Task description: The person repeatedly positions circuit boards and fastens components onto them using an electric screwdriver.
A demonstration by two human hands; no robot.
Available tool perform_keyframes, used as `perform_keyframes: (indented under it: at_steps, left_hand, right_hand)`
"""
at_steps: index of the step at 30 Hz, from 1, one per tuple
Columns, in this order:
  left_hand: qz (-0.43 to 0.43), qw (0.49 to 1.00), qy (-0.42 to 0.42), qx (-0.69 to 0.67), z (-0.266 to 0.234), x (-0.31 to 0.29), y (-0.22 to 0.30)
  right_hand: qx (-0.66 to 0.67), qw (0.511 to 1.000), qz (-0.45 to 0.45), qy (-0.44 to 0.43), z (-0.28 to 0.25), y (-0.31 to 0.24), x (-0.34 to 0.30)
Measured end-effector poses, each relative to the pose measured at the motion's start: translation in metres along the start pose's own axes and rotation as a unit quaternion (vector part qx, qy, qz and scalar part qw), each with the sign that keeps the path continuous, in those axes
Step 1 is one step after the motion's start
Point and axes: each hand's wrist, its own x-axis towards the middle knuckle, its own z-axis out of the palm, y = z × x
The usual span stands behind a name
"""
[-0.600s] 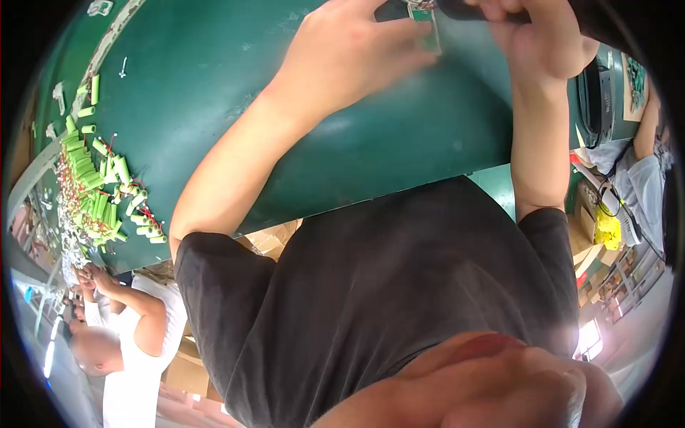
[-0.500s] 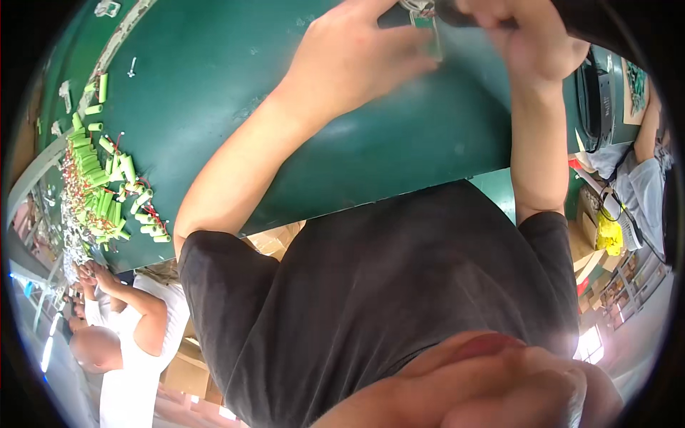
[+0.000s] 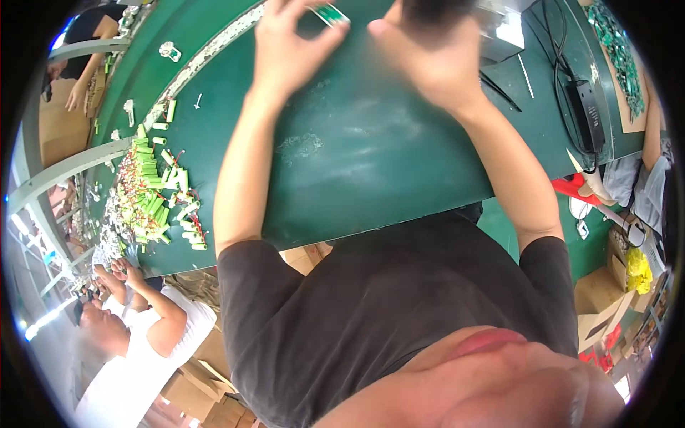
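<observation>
Two bare hands reach to the top of the frame. The left hand (image 3: 285,53) pinches one green circuit board (image 3: 330,14) at upper centre, its fingertips cut off by the edge. The right hand (image 3: 446,71) is blurred, and one dark object (image 3: 437,11) hides its fingers; perhaps it grips this, but I can't make out whether it is closed. One silver metal box (image 3: 501,39) and one black power adapter (image 3: 585,115) lie at upper right. The green cylindrical cells (image 3: 150,185) at left overlap too much to count.
</observation>
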Motion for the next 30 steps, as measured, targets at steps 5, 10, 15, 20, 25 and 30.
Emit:
perform_keyframes:
  at_steps: [5, 10, 15, 20, 25, 30]
  left_hand:
    - [-0.072, 0.996, -0.033, -0.046, 0.000, 0.050, -0.099]
    - [-0.138, 0.971, -0.134, -0.142, 0.024, 0.102, -0.084]
    - [0.047, 0.998, 0.024, 0.032, 0.103, 0.122, -0.093]
    - [-0.054, 0.998, 0.015, -0.001, 0.121, 0.131, -0.096]
    - [0.088, 0.865, -0.142, -0.474, 0.078, 0.099, -0.120]
    - [-0.005, 0.988, -0.157, -0.008, 0.033, 0.022, 0.020]
  right_hand:
    - [-0.150, 0.985, -0.038, -0.074, 0.003, 0.003, 0.007]
    - [-0.157, 0.957, -0.244, 0.007, 0.001, -0.002, 0.012]
    - [-0.114, 0.977, -0.179, -0.029, -0.002, 0.035, 0.007]
    - [-0.101, 0.980, -0.169, -0.020, 0.001, 0.033, 0.003]
    - [-0.119, 0.984, -0.133, -0.018, 0.008, 0.010, 0.000]
    - [0.028, 0.966, -0.225, 0.125, -0.022, -0.017, 0.018]
